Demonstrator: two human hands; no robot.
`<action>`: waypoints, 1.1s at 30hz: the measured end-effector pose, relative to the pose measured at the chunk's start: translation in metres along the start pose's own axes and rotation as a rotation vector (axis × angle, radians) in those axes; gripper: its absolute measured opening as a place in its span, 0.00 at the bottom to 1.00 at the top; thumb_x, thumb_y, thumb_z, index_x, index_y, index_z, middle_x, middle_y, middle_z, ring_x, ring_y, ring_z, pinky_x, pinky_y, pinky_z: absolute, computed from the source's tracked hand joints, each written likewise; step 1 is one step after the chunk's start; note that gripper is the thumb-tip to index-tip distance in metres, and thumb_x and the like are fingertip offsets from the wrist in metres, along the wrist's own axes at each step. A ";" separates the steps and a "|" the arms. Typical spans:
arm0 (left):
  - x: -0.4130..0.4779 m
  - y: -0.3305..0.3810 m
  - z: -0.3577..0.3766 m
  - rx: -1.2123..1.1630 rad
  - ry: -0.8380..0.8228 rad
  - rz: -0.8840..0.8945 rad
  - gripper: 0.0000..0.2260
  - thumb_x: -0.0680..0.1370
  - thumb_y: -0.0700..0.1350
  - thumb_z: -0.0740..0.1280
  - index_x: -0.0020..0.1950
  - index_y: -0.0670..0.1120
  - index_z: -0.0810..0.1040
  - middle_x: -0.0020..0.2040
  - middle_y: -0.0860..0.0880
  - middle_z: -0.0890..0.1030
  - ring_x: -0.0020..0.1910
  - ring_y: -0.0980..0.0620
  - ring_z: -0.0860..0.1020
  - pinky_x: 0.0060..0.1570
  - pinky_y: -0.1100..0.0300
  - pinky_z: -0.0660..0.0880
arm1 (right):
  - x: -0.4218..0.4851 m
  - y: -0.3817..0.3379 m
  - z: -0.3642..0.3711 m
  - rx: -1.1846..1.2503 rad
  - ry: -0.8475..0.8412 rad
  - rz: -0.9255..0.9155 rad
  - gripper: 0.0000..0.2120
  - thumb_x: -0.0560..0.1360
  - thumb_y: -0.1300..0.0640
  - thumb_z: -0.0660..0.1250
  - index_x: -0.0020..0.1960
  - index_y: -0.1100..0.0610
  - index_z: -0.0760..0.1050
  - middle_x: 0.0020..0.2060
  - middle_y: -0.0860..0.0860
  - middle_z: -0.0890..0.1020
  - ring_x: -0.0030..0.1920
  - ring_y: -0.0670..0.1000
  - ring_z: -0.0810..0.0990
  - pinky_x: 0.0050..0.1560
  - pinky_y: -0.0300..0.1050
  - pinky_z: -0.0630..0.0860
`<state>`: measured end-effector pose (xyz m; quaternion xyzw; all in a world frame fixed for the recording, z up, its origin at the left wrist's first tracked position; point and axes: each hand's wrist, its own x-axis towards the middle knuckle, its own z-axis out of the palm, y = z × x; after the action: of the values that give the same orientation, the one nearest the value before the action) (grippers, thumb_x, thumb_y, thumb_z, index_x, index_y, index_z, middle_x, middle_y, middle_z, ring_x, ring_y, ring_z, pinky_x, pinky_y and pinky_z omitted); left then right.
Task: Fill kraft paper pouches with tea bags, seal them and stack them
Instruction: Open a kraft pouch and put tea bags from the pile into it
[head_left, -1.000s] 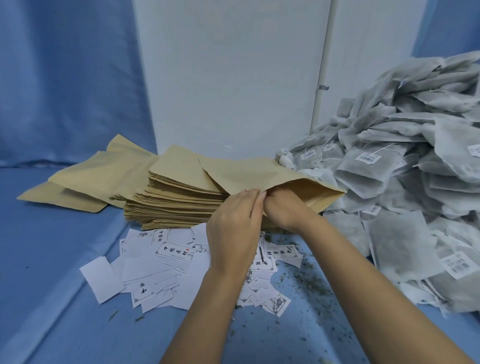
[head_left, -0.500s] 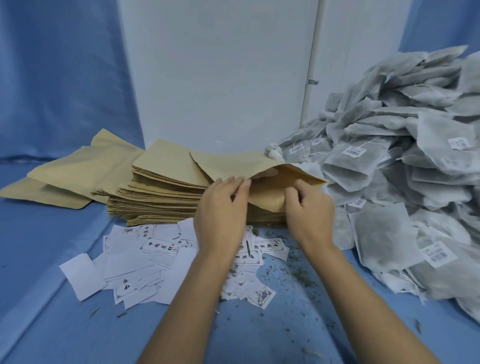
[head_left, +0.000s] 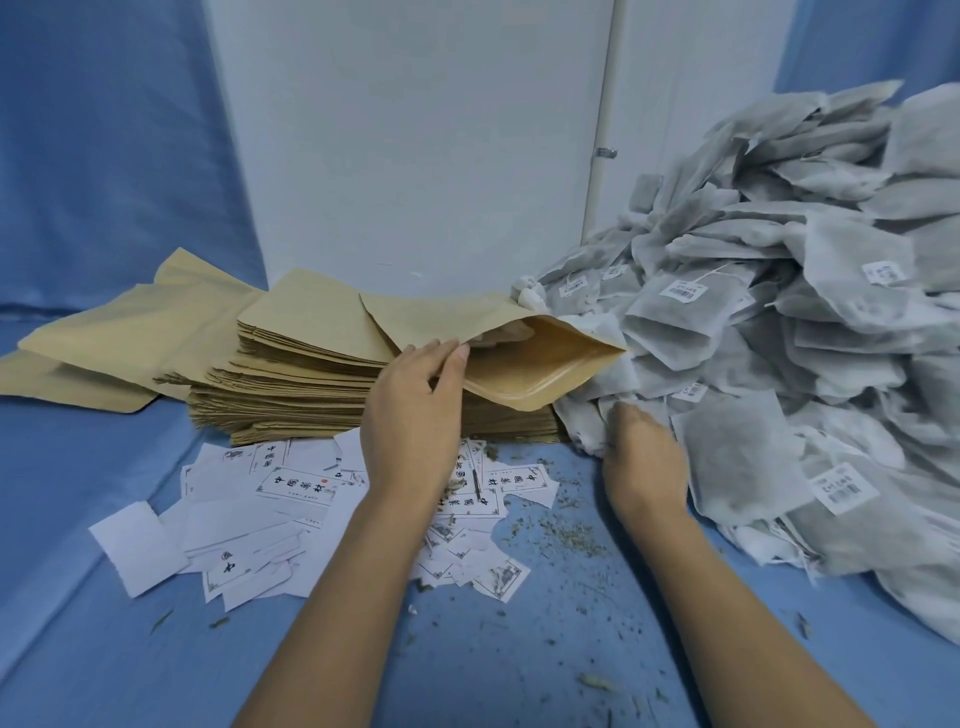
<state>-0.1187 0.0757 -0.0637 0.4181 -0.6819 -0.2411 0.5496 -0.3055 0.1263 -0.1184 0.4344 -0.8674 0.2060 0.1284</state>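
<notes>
Tan kraft paper pouch, atop the stack of flat kraft pouches, now gapes open, upper lip pinched by the left hand alone; the right hand has left it for the grey mesh tea-bag heap, fingers buried, grip unclear. Filling looks next.

A white slip left of centre, low in the frame, bears four large black characters beginning 中国; the last two are unclear. Another slip near centre shows the same print upside down. Tea bag labels at right carry barcodes, their digits too small to read
</notes>
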 end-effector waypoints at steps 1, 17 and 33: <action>0.000 0.000 0.000 0.003 -0.001 0.008 0.14 0.80 0.51 0.62 0.61 0.48 0.80 0.62 0.50 0.79 0.65 0.54 0.73 0.65 0.52 0.70 | 0.000 0.002 -0.001 0.060 0.042 0.024 0.13 0.73 0.70 0.56 0.55 0.62 0.70 0.51 0.60 0.78 0.51 0.61 0.75 0.43 0.48 0.66; 0.002 -0.003 -0.001 -0.002 0.000 0.007 0.14 0.80 0.52 0.62 0.61 0.49 0.80 0.61 0.52 0.80 0.63 0.54 0.74 0.63 0.52 0.72 | 0.006 -0.003 0.015 0.291 -0.024 -0.154 0.28 0.72 0.60 0.70 0.70 0.58 0.66 0.70 0.57 0.68 0.72 0.57 0.63 0.69 0.55 0.62; 0.010 -0.010 -0.007 -0.020 0.028 -0.011 0.13 0.80 0.51 0.62 0.58 0.50 0.82 0.53 0.57 0.82 0.53 0.57 0.77 0.48 0.64 0.70 | -0.008 -0.046 -0.050 1.105 0.660 -0.382 0.12 0.68 0.61 0.54 0.36 0.55 0.76 0.29 0.48 0.75 0.31 0.52 0.73 0.31 0.43 0.67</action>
<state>-0.1099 0.0632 -0.0644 0.4195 -0.6695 -0.2450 0.5620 -0.2615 0.1305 -0.0665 0.4963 -0.4575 0.7155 0.1798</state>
